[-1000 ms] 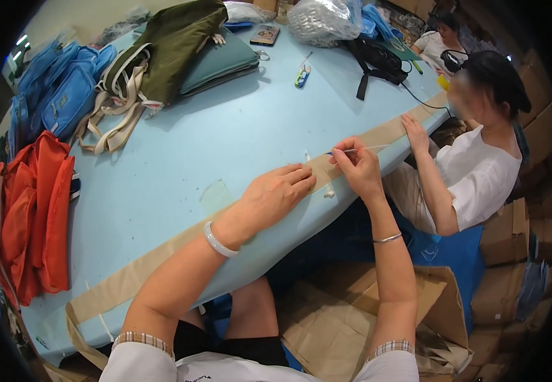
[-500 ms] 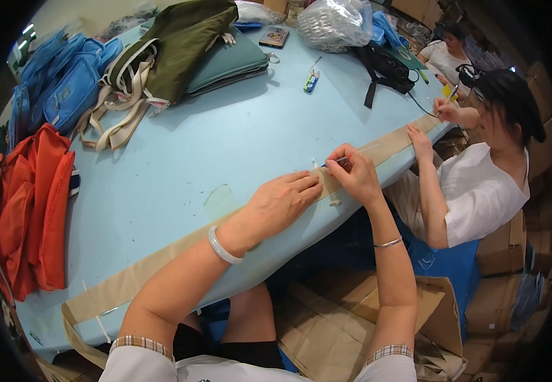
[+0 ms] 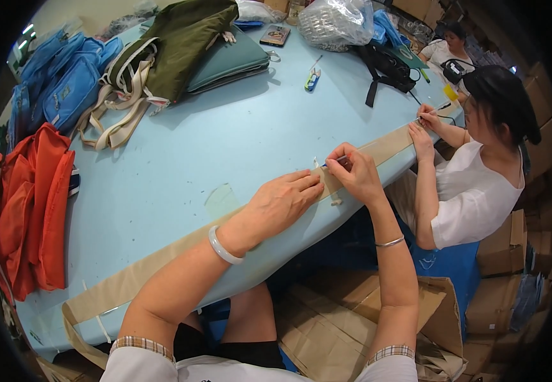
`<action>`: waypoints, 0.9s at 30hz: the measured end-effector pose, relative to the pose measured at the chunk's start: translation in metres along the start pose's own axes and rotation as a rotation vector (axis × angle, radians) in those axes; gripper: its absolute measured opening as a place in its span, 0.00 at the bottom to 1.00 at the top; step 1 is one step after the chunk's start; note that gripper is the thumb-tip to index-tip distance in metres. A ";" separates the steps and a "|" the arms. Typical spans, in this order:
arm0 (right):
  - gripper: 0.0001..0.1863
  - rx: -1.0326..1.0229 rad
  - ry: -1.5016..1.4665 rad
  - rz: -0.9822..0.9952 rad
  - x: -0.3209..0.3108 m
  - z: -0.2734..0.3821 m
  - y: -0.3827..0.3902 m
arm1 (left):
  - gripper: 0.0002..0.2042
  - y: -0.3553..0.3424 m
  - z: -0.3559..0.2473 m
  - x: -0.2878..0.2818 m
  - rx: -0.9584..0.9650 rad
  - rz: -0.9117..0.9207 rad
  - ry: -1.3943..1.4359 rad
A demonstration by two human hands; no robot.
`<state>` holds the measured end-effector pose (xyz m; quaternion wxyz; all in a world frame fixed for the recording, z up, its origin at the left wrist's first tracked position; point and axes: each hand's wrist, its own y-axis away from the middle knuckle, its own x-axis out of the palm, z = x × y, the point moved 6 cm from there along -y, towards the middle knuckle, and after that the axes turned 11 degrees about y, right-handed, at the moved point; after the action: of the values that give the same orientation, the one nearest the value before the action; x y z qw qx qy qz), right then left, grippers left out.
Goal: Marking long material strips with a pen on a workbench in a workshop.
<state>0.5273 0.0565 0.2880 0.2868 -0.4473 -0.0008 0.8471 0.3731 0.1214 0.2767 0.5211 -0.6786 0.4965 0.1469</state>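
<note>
While the left hand [image 3: 283,202] lies on the tan strip [image 3: 161,258] along the near edge of the table [image 3: 225,143], fingers extended, apparently steadying it, the right hand [image 3: 356,175] pinches a slim pen-like tool [image 3: 325,165] above it. Since the earlier frame, a co-worker's raised hand [image 3: 430,120] has lowered toward the strip's far end.

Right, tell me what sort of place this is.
Probably a bag workshop: a beige cloth strip lies along the big table, blue bags lie at left, and cardboard boxes stand at right.
</note>
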 end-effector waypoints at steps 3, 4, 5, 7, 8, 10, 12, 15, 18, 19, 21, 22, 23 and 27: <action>0.09 0.006 0.004 0.001 0.000 0.001 0.000 | 0.13 0.001 0.001 0.000 -0.018 0.001 0.008; 0.09 0.010 0.000 0.005 0.000 0.001 -0.001 | 0.13 0.001 0.000 0.001 -0.018 0.001 0.009; 0.09 0.015 -0.004 0.008 0.000 0.000 -0.001 | 0.13 0.000 0.000 0.001 -0.016 0.007 0.006; 0.09 0.014 -0.003 0.016 0.000 0.000 -0.002 | 0.13 0.000 0.000 0.001 -0.015 0.014 0.003; 0.09 0.012 -0.001 0.024 0.000 0.001 -0.002 | 0.13 0.000 0.000 0.001 -0.019 0.013 0.005; 0.09 0.010 0.000 0.031 -0.001 0.002 -0.002 | 0.13 0.001 0.001 0.002 -0.024 0.013 0.008; 0.09 0.008 0.003 0.039 -0.001 0.002 -0.003 | 0.13 0.001 0.001 0.002 -0.026 0.013 0.006; 0.09 -0.012 -0.003 0.046 -0.003 0.001 -0.003 | 0.13 0.000 0.000 0.002 -0.025 0.013 0.003; 0.08 -0.031 0.026 0.073 -0.003 0.007 -0.005 | 0.13 0.002 0.003 0.004 -0.018 0.011 -0.024; 0.08 -0.026 0.030 0.088 -0.003 0.006 -0.005 | 0.13 0.002 0.002 0.004 -0.017 0.012 -0.023; 0.08 -0.020 0.033 0.102 -0.003 0.005 -0.004 | 0.13 0.002 0.002 0.005 -0.031 0.012 0.010; 0.09 -0.013 0.042 0.112 -0.003 0.005 -0.004 | 0.13 0.002 0.002 0.005 -0.030 0.009 0.012; 0.09 -0.007 0.051 0.122 -0.004 0.006 -0.005 | 0.13 0.001 0.002 0.004 -0.024 0.005 0.008; 0.09 -0.010 0.063 0.133 -0.005 0.005 -0.004 | 0.13 0.001 0.001 0.003 -0.034 0.012 0.018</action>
<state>0.5274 0.0592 0.2958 0.2275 -0.4743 0.0337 0.8498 0.3743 0.1208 0.2737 0.5042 -0.6854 0.5027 0.1524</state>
